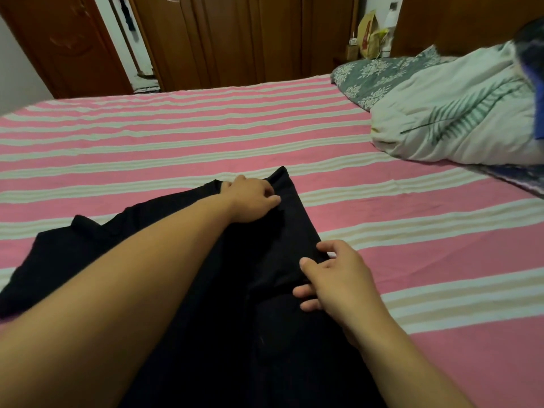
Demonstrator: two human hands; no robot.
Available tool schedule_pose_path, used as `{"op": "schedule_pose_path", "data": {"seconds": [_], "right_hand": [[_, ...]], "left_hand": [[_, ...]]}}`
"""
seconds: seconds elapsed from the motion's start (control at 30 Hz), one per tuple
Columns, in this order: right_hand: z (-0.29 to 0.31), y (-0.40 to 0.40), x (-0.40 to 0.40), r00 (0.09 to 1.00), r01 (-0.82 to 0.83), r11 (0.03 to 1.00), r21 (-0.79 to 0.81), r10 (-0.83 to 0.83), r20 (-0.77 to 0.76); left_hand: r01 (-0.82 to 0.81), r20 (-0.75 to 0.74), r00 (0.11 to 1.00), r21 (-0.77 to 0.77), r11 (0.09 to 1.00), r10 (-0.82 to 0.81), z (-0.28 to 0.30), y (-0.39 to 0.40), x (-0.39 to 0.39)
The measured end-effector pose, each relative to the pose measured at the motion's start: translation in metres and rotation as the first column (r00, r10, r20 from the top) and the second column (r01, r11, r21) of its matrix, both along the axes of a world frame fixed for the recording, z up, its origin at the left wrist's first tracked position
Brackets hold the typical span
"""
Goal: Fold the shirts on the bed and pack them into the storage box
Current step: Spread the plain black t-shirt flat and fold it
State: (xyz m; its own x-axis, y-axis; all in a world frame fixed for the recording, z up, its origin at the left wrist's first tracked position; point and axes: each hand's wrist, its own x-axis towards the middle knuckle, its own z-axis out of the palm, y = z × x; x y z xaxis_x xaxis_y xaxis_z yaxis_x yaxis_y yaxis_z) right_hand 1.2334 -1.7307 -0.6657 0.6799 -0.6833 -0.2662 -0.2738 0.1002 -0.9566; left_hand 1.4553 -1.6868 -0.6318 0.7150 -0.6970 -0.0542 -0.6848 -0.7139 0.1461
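A black shirt (229, 278) lies spread on the pink and white striped bed (176, 136), reaching from the near edge to the bed's middle. My left hand (253, 198) lies on its far end with fingers curled, pinching the fabric near the top corner. My right hand (335, 278) sits at the shirt's right edge, thumb and fingers bent around the cloth's border. My left forearm crosses over the shirt and hides part of it. No storage box is in view.
A rumpled pale quilt with leaf print (459, 119) and a grey floral pillow (379, 75) lie at the bed's far right. Behind the bed stand brown wooden wardrobe doors (235, 39) and a small nightstand with bags and bottles (371, 39).
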Motion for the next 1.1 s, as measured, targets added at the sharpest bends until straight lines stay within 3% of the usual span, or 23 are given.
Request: {"op": "schedule_pose_path", "data": {"seconds": [0.1,0.17,0.23,0.37,0.47,0.53,0.63,0.8,0.93,1.0,1.1], "right_hand": [[0.001,0.000,-0.003,1.000,-0.025,0.996,-0.087,0.024,-0.020],[0.002,-0.005,-0.006,0.998,-0.013,0.954,-0.298,-0.006,-0.065],[0.002,-0.013,-0.008,0.988,-0.027,0.850,-0.527,-0.057,-0.144],[-0.001,-0.014,-0.009,0.950,-0.172,0.714,-0.679,-0.063,-0.307],[-0.001,-0.012,-0.011,0.943,-0.211,0.673,-0.709,-0.052,-0.330],[-0.002,-0.012,-0.011,0.953,-0.176,0.651,-0.738,-0.075,-0.293],[-0.011,-0.013,-0.010,0.972,-0.189,0.546,-0.816,-0.014,-0.234],[-0.027,-0.017,-0.003,0.967,-0.204,0.606,-0.769,0.004,-0.253],[-0.003,-0.013,-0.019,0.910,-0.387,0.669,-0.634,0.167,-0.379],[0.017,-0.010,-0.047,0.848,-0.501,0.702,-0.507,0.281,-0.450],[0.040,0.003,-0.127,0.806,-0.556,0.679,-0.479,0.298,-0.512]], "left_hand": [[-0.021,-0.069,0.997,0.020,1.000,0.022,-0.010,-0.015,0.000],[-0.082,-0.081,0.994,-0.076,0.994,0.076,-0.014,-0.018,0.004],[-0.129,-0.074,0.990,-0.176,0.976,0.118,-0.019,-0.021,0.002],[-0.022,0.147,0.989,-0.056,0.998,0.030,-0.037,-0.017,-0.010],[-0.020,0.215,0.975,-0.193,0.981,0.062,-0.033,-0.009,-0.030],[-0.065,0.131,0.986,-0.253,0.965,0.101,-0.021,0.004,-0.053],[-0.136,-0.079,0.989,-0.181,0.974,0.123,-0.009,0.042,-0.094],[-0.034,-0.148,0.988,-0.008,0.999,0.032,-0.008,0.117,-0.154],[-0.289,-0.159,0.948,-0.058,0.956,0.276,0.006,0.145,-0.193],[-0.441,-0.351,0.856,-0.115,0.890,0.379,0.017,0.159,-0.228],[-0.581,-0.629,0.657,-0.071,0.811,0.416,0.024,0.192,-0.298]]}}
